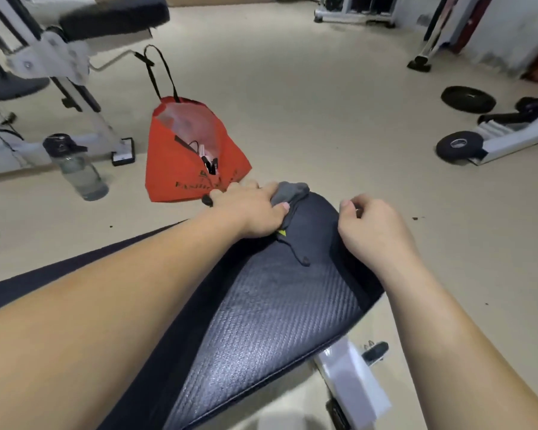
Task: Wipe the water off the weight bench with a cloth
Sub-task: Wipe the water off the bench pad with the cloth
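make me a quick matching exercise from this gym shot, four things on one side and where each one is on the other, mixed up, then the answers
Things:
1. cloth
2. red bag
3. water bottle
4. weight plate

Places:
A. lying flat on the floor at the far right
B. on the floor just beyond the bench's far end
C. under the left hand at the far end of the bench
D. on the floor to the left of the red bag, by the white frame

Pairs: 1-C, 2-B, 3-D, 4-A
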`<action>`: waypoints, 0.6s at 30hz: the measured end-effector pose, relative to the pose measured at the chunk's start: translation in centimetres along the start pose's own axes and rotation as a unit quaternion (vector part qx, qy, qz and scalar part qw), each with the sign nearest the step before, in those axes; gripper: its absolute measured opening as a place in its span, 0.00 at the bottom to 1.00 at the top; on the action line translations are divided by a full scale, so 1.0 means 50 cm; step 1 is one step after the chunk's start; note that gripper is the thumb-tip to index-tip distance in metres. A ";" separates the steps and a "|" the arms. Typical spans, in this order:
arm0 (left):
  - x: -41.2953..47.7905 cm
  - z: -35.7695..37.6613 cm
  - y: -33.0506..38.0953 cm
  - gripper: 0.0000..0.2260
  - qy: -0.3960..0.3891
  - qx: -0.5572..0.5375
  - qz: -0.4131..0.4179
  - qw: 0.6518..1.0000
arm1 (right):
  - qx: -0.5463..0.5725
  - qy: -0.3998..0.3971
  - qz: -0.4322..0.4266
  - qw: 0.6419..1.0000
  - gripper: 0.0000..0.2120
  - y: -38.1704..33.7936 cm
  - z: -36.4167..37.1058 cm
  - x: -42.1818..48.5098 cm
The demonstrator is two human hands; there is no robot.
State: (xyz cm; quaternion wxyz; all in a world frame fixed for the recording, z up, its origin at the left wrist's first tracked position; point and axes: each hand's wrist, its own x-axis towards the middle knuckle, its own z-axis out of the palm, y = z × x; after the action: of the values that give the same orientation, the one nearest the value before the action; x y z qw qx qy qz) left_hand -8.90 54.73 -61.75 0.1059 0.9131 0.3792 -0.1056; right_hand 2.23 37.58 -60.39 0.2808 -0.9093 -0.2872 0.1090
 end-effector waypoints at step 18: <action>-0.345 0.131 0.133 0.17 0.088 0.231 0.396 0.884 | -0.076 -0.010 -0.062 0.995 0.13 -0.010 -0.047 -0.158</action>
State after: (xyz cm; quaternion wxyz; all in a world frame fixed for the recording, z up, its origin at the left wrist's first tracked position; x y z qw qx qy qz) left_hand -16.77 36.77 -62.52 -0.1083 0.9915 -0.0414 -0.0588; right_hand -3.57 32.26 -57.87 0.2139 -0.9076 -0.3528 0.0780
